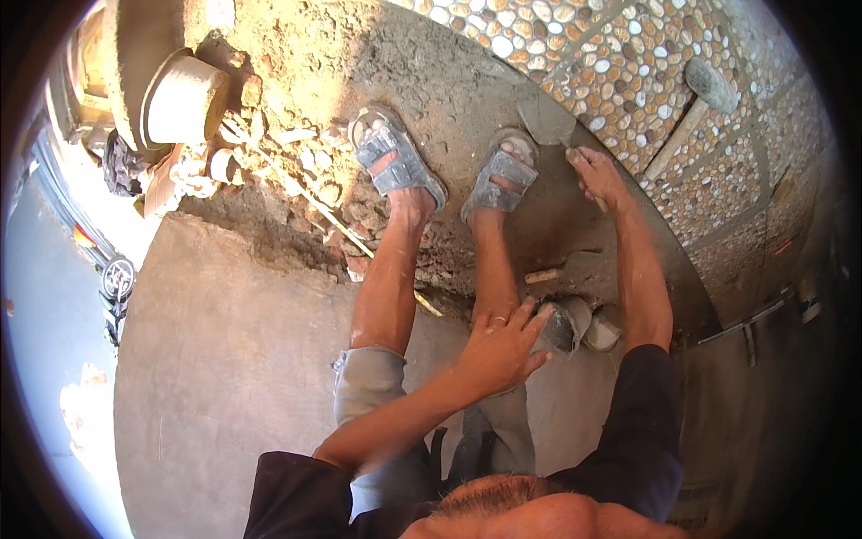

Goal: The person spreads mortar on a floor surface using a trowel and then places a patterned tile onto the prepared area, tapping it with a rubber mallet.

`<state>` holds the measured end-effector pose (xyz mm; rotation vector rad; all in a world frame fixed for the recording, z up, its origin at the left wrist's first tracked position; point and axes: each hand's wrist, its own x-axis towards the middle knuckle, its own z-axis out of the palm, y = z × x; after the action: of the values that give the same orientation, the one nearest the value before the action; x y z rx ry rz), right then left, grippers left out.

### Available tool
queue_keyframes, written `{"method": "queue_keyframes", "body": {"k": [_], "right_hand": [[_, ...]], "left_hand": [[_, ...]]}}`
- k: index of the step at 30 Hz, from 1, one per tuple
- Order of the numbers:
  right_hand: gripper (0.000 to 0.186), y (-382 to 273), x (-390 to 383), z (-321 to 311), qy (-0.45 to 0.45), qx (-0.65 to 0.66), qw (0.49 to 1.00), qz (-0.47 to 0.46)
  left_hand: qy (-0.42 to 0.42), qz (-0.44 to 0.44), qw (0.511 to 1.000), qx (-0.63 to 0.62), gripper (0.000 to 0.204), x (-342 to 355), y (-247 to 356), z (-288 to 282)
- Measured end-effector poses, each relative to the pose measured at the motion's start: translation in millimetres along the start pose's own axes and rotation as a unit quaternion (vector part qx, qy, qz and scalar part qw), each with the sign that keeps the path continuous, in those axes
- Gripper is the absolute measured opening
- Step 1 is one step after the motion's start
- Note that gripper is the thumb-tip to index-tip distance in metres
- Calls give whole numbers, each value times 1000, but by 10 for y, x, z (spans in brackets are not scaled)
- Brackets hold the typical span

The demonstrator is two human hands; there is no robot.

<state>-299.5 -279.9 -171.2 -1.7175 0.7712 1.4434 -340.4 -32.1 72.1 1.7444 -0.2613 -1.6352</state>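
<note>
My right hand [594, 175] is closed around the handle of a trowel. The trowel's pointed grey blade [544, 121] lies on the damp mortar strip [575, 211], just beyond my right sandal [503, 175] and beside the edge of the pebbled paving. My left hand [503, 352] holds nothing; its fingers are spread at my right leg, with a ring on one of them. Close to its fingertips sit a grey, cup-like vessel [561, 325] and a rounded pale piece [603, 331], whose exact kinds I cannot make out.
Pebbled paving [628, 67] spreads at the far right, with a mallet [712, 85] lying on it. A mortar-stained tub [187, 97] stands far left. Rubble [319, 171] and a thin yellow strip [337, 225] run past my left sandal [395, 153]. A motorcycle [117, 278] shows left.
</note>
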Motion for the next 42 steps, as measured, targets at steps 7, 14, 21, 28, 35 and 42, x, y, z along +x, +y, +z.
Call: {"method": "queue_keyframes", "body": {"k": [7,14,21,28,35,42], "right_hand": [[43,-846,270,390,-21,-14,998,-60],[56,-1224,642,675,24,-155,974,-166],[65,-2174,618,967,-25,-148,981,-127],[60,-2503,244,995,-81,-128,983,-100],[61,-4054,39,849,-56,-314,919,-233],[60,-4886,1179,378,206,-567,597,-529]], "left_hand": [[-38,22,999,-2,68,-35,109,94],[-23,10,999,-38,67,-45,82,118],[39,23,997,-62,65,-33,65,135],[16,21,993,-113,65,8,43,19],[26,17,981,-190,66,68,26,-154],[50,22,975,-214,67,36,37,-332]]}}
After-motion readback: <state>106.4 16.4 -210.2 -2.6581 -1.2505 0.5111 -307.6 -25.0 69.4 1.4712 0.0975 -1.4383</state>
